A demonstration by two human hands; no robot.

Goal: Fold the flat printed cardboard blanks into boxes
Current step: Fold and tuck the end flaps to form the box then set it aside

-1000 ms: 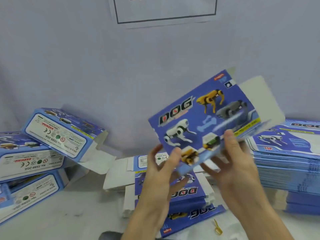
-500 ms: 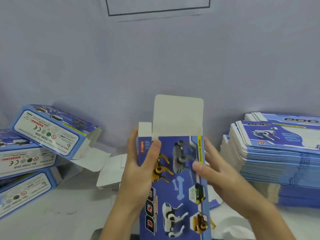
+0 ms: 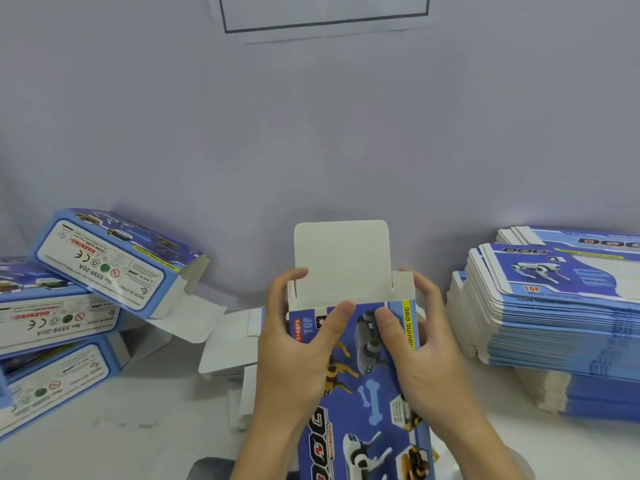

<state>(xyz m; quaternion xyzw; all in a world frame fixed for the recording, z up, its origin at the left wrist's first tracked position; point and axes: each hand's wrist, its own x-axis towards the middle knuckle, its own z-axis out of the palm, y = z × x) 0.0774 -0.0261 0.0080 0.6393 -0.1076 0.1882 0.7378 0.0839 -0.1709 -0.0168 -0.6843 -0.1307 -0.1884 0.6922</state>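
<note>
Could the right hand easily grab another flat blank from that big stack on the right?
Probably yes, once it lets go: the right hand now grips the box, but the stack of blanks lies close beside it with nothing between.

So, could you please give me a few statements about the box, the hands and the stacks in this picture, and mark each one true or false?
1. Both hands grip one printed box: the left hand on its left edge, the right hand on its right edge. True.
2. The top flap of the held box is tucked shut. False: it stands up, its plain white inside showing.
3. The stack of flat blanks lies to the right of the hands. True.
4. The folded boxes on the left stand upright in a neat row. False: they lie piled on their sides, with open flaps.
5. The held box is printed with cats. False: it shows robot dogs and the word DOG.
</note>
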